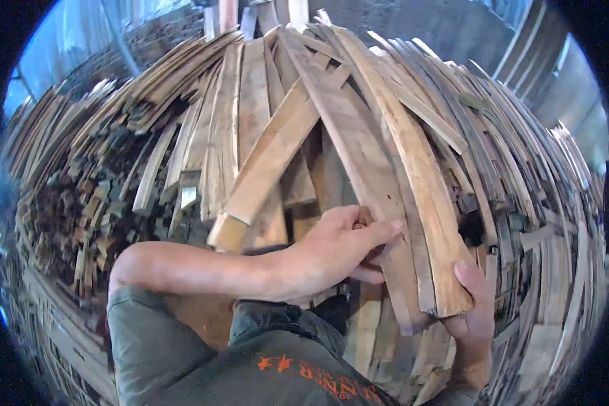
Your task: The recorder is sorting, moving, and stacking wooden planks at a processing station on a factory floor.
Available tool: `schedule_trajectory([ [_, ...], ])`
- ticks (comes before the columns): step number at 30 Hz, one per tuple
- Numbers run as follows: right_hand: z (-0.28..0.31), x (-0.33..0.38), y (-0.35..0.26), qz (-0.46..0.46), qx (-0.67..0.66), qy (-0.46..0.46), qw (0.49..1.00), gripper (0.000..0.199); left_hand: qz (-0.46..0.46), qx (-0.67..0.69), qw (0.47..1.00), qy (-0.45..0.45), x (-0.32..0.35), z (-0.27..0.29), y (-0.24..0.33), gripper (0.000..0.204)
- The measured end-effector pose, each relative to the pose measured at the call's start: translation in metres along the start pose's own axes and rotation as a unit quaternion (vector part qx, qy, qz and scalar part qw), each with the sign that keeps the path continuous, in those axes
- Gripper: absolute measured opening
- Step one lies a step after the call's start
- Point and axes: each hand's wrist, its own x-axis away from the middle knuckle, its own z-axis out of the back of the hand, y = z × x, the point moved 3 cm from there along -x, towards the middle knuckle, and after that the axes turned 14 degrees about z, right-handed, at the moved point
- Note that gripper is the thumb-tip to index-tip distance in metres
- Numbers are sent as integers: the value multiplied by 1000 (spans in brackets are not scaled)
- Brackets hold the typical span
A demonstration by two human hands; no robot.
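Several long wooden boards run from the far pile toward me, their near ends held between my hands. My left hand (342,240) is closed on the left edge of a brownish board (367,159), thumb on its top face and fingers curled beneath. At the near end of a paler board (423,196), my right hand (475,298) grips the right edge, its thumb on top and its other fingers mostly hidden under the wood. A thin darker board shows between these two. Left of them, a short plank (277,152) lies slantwise across other boards.
Stacked boards (139,81) fan out on the left, with many cut ends facing me. More long boards (494,128) lie on the right. A narrow strip (430,118) rests across the right boards. Behind the pile stands a grey wall (413,24).
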Motion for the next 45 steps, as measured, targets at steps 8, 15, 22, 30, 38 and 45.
schedule_trajectory([
  [8,-191,40,87,-54,87,-29,994,78,33,-51,995,-73,104,176,-11,39],
  [15,-329,46,172,26,-15,-5,1000,76,-98,-36,986,-129,173,308,-19,45],
  [22,-413,60,245,74,-22,25,997,73,-254,16,963,-91,189,380,-77,47],
  [30,-505,87,264,51,98,32,993,77,-313,157,924,-152,227,439,-113,48],
  [38,-596,108,330,50,89,181,978,90,-221,143,938,-224,247,544,-115,39],
  [45,-618,109,352,24,105,233,966,98,-59,209,900,-378,167,608,-85,74],
])
